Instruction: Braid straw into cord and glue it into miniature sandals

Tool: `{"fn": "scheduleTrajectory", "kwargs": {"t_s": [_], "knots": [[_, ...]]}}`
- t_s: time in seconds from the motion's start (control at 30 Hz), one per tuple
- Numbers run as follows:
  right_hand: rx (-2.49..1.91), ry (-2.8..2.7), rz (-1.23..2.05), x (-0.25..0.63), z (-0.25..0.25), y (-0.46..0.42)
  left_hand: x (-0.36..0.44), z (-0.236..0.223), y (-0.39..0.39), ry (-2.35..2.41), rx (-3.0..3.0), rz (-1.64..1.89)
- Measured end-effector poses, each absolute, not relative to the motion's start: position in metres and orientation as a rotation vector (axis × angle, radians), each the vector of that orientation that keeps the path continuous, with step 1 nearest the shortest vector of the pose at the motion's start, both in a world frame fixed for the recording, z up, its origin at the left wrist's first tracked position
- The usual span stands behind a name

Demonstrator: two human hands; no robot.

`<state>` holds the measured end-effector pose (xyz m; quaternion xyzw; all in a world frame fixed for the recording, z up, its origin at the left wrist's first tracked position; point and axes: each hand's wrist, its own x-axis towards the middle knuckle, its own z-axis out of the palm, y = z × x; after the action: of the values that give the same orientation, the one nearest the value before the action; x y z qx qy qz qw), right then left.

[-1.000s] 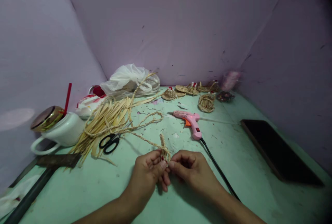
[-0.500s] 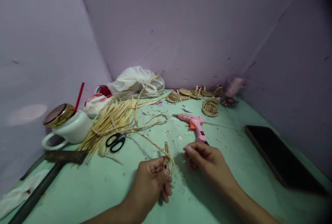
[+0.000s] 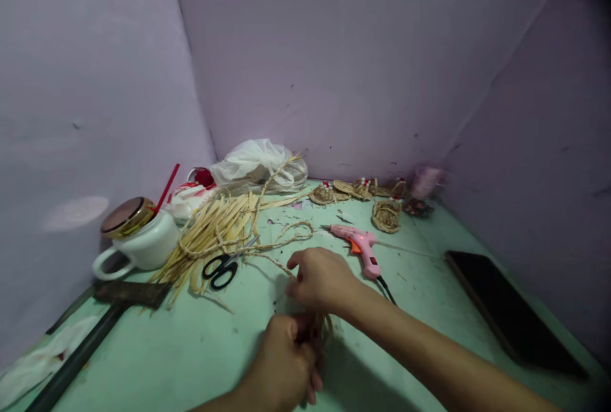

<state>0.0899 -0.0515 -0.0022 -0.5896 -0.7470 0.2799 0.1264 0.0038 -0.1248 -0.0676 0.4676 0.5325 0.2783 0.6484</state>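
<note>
Low in the middle, my left hand [image 3: 285, 358] is closed around a small piece of braided straw [image 3: 327, 329], which mostly hides behind my fingers and right wrist. My right hand [image 3: 322, 279] reaches across above it, fingers curled at the braided straw cord [image 3: 273, 262]. That cord runs from between those fingers back left to a loop and a heap of straw strips [image 3: 219, 224]. Black-handled scissors [image 3: 224, 270] lie at the heap's near edge. Just right of my right hand rests a pink glue gun [image 3: 358, 243], its nozzle pointing left.
At left stand a white mug [image 3: 150, 243] with a gold-rimmed lid and a hammer [image 3: 102, 329]. A plastic bag [image 3: 260, 163] sits by the back wall. Several woven straw pieces [image 3: 386, 216] with red and white beads line the back. A dark tablet-like slab [image 3: 510, 310] lies at right.
My right hand first drew away right from the straw piece, then crossed left over it to the cord. My left hand keeps its hold, a little lower. The view has shifted.
</note>
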Motion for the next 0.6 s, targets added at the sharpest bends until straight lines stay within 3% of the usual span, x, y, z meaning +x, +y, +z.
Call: {"fn": "scheduleTrajectory", "kwargs": {"t_s": [0.13, 0.33, 0.6], "knots": [[-1.732, -1.969, 1.002, 0.08, 0.004, -0.007, -0.001, -0.077, -0.126, 1.178, 1.156, 0.551], [-1.65, -1.515, 1.108, 0.124, 0.06, 0.064, -0.005, -0.078, -0.117, 1.107, 1.128, 0.621], [-1.401, -1.226, 0.918, 0.192, 0.09, 0.102, -0.008, -0.075, -0.101, 1.142, 1.003, 0.683]]}}
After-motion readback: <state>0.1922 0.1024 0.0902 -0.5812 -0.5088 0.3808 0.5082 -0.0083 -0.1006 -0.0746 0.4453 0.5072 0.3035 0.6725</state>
